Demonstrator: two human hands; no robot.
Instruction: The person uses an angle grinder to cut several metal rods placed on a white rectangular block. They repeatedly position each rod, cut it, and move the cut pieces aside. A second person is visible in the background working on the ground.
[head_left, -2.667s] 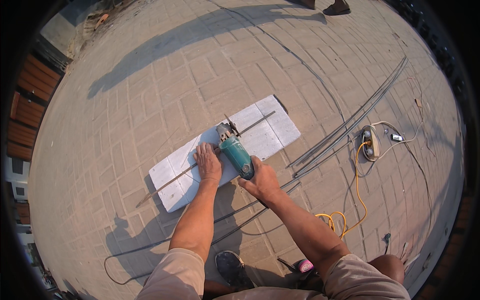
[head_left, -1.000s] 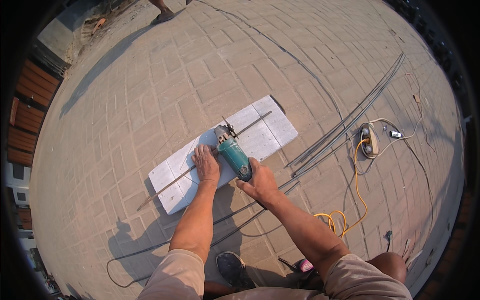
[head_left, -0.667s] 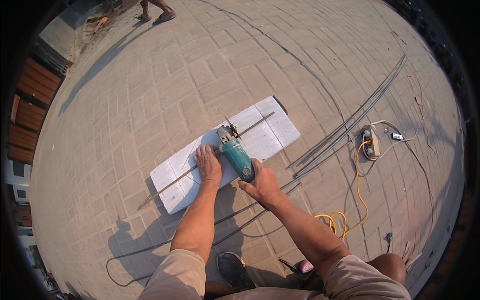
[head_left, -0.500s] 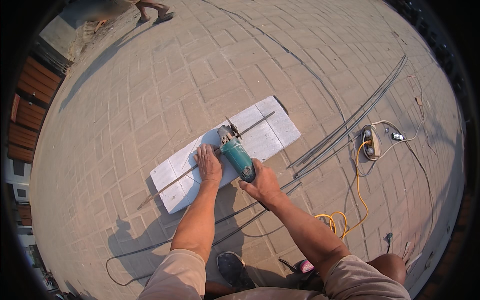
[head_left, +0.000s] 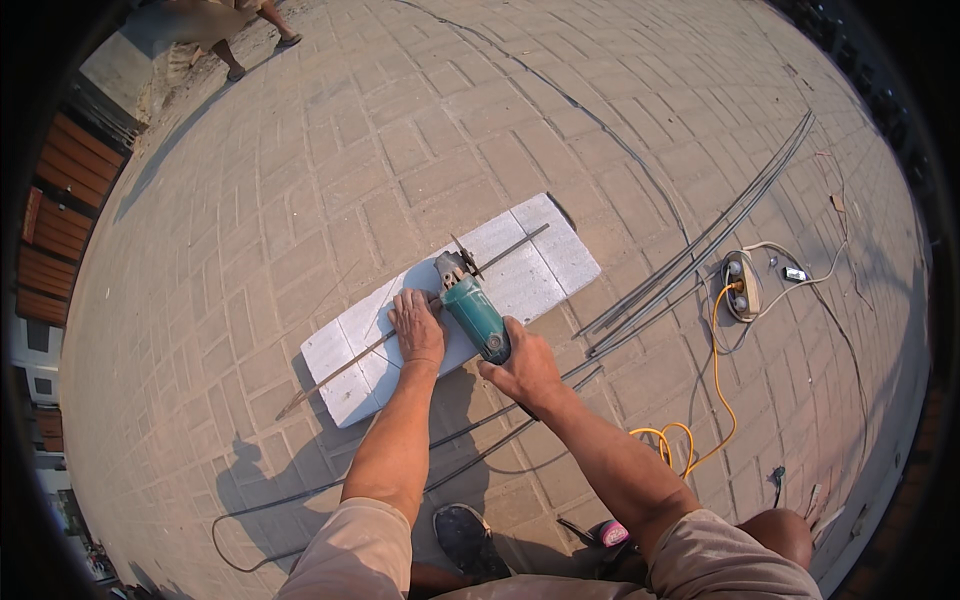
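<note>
A green angle grinder is in my right hand, which wraps round the rear of its body. The grinder's disc stands over a thin metal rod; whether it touches the rod I cannot tell. That rod lies lengthwise along a pale white block, its left end jutting past the block's edge. My left hand presses on the rod beside the grinder's head, fingers bent round it. The fingertips are partly hidden by the grinder.
Several long dark rods lie on the brick paving to the right. Beyond them is a power strip with a yellow cord plugged in and looped near my right arm. My shoe is below. A person's legs show far left.
The person at the far upper left has stepped further left. My hands, the grinder and the rod look unmoved.
</note>
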